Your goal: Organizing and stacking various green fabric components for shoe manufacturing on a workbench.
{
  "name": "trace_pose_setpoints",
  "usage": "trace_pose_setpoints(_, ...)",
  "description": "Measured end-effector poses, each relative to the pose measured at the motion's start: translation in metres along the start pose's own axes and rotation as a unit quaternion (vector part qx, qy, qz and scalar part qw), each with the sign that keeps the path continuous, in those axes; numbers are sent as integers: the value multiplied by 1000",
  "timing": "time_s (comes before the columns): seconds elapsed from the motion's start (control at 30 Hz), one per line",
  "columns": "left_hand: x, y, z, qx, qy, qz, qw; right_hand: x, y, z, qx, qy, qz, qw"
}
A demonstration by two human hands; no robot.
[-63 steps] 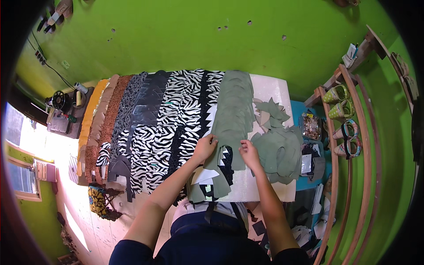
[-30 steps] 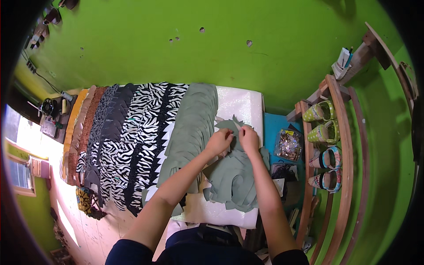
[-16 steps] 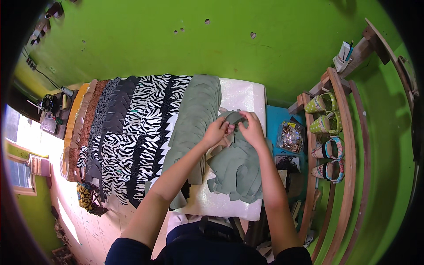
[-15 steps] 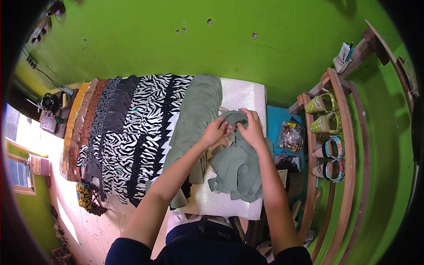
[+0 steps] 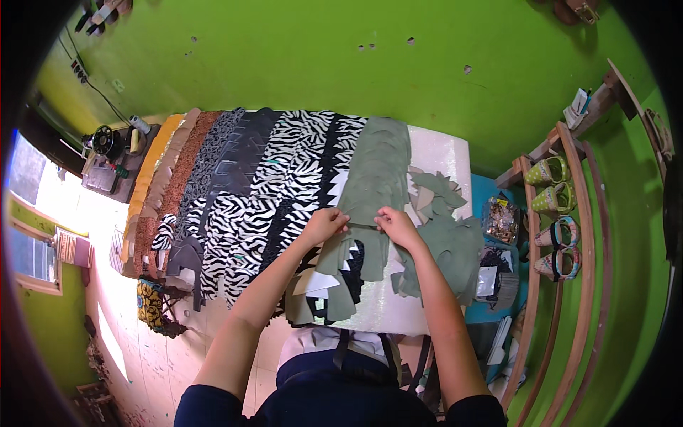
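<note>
Between my two hands a curved grey-green cut piece (image 5: 361, 220), which looks like shoe leather or synthetic sheet, is stretched over the lower part of a long overlapping row of similar pieces (image 5: 377, 160). My left hand (image 5: 327, 225) pinches its left end, fingers closed. At its right end my right hand (image 5: 398, 226) is also closed in a pinch. A loose pile of grey-green pieces (image 5: 449, 249) lies to the right of my right hand. Below my left hand lie white, black and grey-green pieces (image 5: 313, 283).
Zebra-striped rows (image 5: 299, 178), dark grey, brown and yellow rows cover the table's left. The white tabletop (image 5: 441, 146) shows at right. A wooden rack (image 5: 569, 235) holds small shoes at far right; a sewing-type machine (image 5: 107, 142) stands far left. Bagged parts (image 5: 500, 219) lie on a blue surface.
Both hands moved from the loose pile at the right to the grey-green row, bringing a piece along. The piece is now spread between them over the row. The view has shifted leftward.
</note>
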State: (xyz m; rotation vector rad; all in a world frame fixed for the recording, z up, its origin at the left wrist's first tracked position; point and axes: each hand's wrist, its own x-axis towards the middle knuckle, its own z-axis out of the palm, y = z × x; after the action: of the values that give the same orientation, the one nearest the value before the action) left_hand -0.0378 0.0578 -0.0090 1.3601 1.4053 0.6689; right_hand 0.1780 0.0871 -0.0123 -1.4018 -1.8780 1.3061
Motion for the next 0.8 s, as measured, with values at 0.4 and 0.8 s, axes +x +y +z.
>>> trace_pose_setpoints(0.4, -28, -18, -4, 220, -11, -8, 975, -25, 6, 48, -201, 73, 36, 976)
trace_pose_setpoints(0.8, -24, -23, 14, 415, 31, 58, 908, -35, -2, 61, -312, 92, 73, 943)
